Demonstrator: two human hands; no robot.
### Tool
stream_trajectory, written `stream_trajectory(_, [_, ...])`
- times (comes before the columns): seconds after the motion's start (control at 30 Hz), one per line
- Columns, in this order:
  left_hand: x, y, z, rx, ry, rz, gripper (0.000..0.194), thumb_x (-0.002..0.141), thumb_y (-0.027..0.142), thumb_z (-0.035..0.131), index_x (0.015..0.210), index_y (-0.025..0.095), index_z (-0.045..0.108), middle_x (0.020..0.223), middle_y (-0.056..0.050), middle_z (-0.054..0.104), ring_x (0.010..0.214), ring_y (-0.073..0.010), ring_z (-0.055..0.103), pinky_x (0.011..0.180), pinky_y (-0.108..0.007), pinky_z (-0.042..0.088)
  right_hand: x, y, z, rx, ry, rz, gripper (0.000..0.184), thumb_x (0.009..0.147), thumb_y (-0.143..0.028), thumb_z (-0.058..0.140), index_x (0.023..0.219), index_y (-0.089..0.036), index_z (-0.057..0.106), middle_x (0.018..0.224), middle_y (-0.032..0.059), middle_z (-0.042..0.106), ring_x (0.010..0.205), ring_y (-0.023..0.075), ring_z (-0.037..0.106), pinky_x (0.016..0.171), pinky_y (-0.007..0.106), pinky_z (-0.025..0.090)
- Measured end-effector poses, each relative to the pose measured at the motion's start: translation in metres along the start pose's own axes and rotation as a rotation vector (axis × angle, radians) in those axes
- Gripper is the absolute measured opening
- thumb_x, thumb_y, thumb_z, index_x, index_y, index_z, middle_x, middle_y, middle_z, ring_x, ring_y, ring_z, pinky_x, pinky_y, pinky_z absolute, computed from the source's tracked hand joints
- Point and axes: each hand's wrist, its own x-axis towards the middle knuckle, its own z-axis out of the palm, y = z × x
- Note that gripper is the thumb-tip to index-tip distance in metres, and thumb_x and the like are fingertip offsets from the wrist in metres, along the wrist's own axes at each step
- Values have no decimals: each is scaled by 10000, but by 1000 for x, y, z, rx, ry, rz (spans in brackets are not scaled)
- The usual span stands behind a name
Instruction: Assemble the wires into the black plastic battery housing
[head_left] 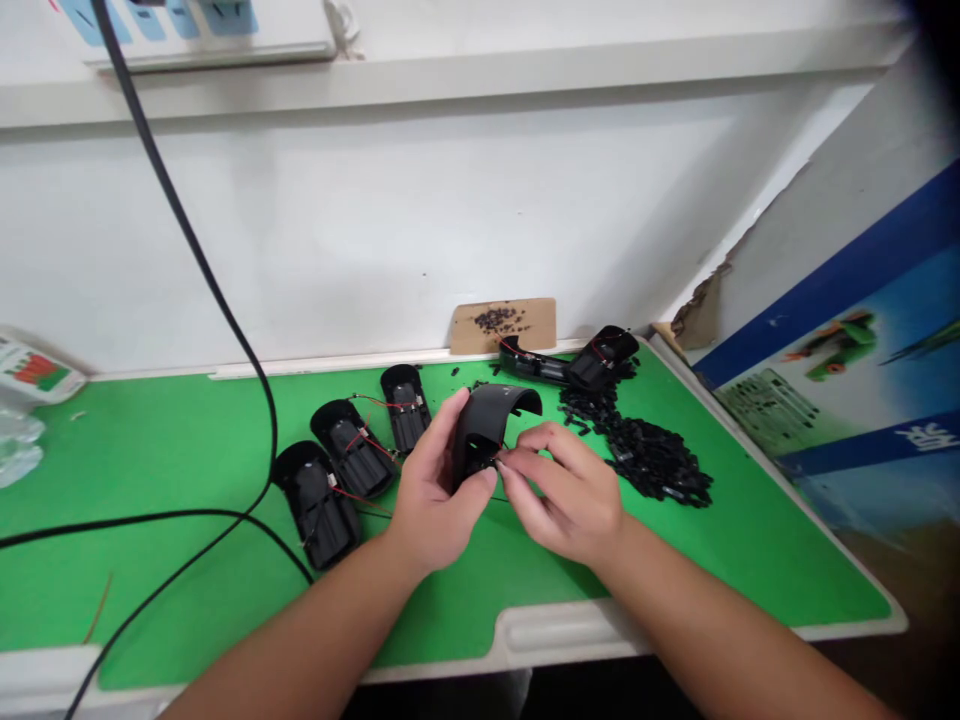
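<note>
My left hand [439,500] is wrapped round a curved black plastic housing [491,412], raised over the green table. At the housing's lower opening, the fingers of my right hand [566,490] are pinched together; whatever small piece they hold is hidden. To the left lie three similar black housings, a near one [321,510], a middle one [355,450] and a far one [405,405], each with thin red wires. Two more housings, one lying flat [536,366] and one tilted [604,358], rest behind my right hand, by a pile of small black parts [660,462].
A cardboard piece with small dark bits [504,322] leans against the white wall. Black cables [202,240] cross the left side of the green table [420,620]. A printed box panel [847,370] stands at right, a white bottle [37,368] at far left.
</note>
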Motion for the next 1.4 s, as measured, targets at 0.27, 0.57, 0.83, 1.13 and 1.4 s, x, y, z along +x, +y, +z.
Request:
stream_trajectory(0.27, [-2,1,2,-32,16,37,557,832,213,716,1351,330,550,1318,-36,647,1207,-192,628,1061,-318,509,0,-5,0,28,38,26,242,806,-28,626,1002,-169,622,832,72,547,711,172,544,574,320,507])
stream_trajectory(0.57, [1,2,1,-184,15,-95,611,791,248,766,1333,397,526,1230,-10,656,1054,-189,665,1009,-389,530,1,-3,-9,426,73,269,245,849,-112,593,1078,-181,646,938,92,570,846,208,598,714,392,556])
stream_trajectory(0.83, [1,9,5,-212,59,-247,710,708,238,798,1345,361,509,1120,-25,665,896,-178,663,830,-368,578,-5,7,-1,845,-97,794,187,868,-216,650,1054,-194,658,1020,69,629,797,146,645,598,255,567])
stream_trajectory(1.13, [8,12,2,-397,62,-383,771,556,100,638,1291,312,543,1114,-22,675,818,-156,647,670,-263,532,-10,7,4,950,-159,881,377,799,-218,712,1174,-222,683,1077,81,733,943,206,710,795,360,601])
stream_trajectory(1.4, [6,13,3,-349,60,-343,744,538,79,736,1220,333,582,1167,-4,645,887,-149,634,745,-255,513,-9,-1,6,1024,-145,880,380,825,-325,760,1170,-223,639,1075,87,742,982,195,723,900,385,594])
